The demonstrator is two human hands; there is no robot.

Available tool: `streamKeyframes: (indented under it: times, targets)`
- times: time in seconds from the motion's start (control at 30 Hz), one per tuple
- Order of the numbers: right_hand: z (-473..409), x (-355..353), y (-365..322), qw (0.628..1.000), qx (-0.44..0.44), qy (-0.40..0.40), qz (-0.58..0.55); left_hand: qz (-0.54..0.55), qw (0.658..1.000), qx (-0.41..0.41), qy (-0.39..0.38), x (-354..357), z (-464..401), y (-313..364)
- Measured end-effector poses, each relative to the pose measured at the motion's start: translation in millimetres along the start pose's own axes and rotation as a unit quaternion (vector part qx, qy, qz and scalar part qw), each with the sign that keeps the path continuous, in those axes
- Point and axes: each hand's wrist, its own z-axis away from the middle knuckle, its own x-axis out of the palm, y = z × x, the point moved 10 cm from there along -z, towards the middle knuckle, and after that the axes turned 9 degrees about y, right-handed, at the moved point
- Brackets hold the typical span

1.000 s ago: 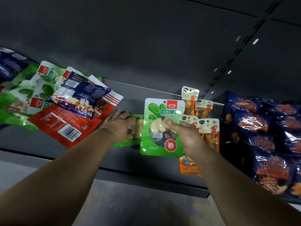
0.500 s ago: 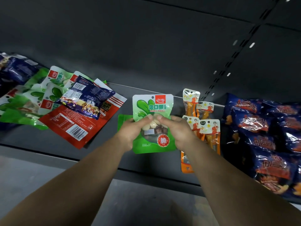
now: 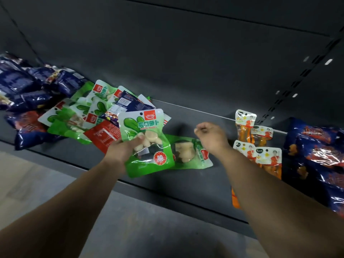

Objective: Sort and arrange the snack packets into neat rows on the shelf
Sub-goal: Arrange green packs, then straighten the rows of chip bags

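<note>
Left hand gripped a green radish packet above the shelf. Right hand hovered curled, holding nothing, over a second green packet.

left hand grips green packet; right hand curled, empty.

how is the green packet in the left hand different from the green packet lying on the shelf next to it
The held green packet is gripped by the left hand and lifted off the shelf; the lying green packet rests flat, untouched. The held one stands nearly upright with its red logo at the top; the lying one is turned sideways, logo toward the right. The held one partly covers the lying one's left end. Both are green with a clear window showing pale pieces.
</note>
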Motion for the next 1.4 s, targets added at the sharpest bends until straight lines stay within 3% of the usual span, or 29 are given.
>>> streamKeyframes:
  times: [0.07, 0.17, 0.37, 0.5, 0.67, 0.97, 1.4]
  targets:
    - [9.8, 23.7, -3.7, 0.990, -0.050, -0.058, 0.120, 0.000, 1.000, 0.003, 0.010, -13.8, -4.7, -2.6]
    - [31.4, 53.0, -3.9, 0.946, -0.129, -0.112, 0.276, 0.008, 1.000, -0.005, 0.010, -23.0, -9.2, -4.9]
    - [48.0, 49.9, -1.1, 0.926, -0.136, -0.101, 0.337, 0.009, 1.000, 0.012, 0.000, -7.3, -8.3, -7.1]
    - [53.5, 43.9, 7.8, 0.936, -0.093, -0.112, 0.319, 0.003, 1.000, -0.003, -0.015, 4.2, -3.7, -15.4]
    - [47.3, 30.9, 17.3, 0.961, -0.020, -0.067, 0.268, 0.000, 1.000, -0.005, -0.031, 7.5, 4.9, -15.5]
    - [51.3, 51.1, 51.9, 0.975, 0.127, -0.102, 0.150, 0.002, 1.000, -0.011, -0.004, -16.7, -0.8, -13.2]
    - [43.7, 42.4, 47.7, 0.993, 0.104, -0.054, 0.029, 0.003, 1.000, -0.010, -0.006, -7.8, 9.5, -6.6]
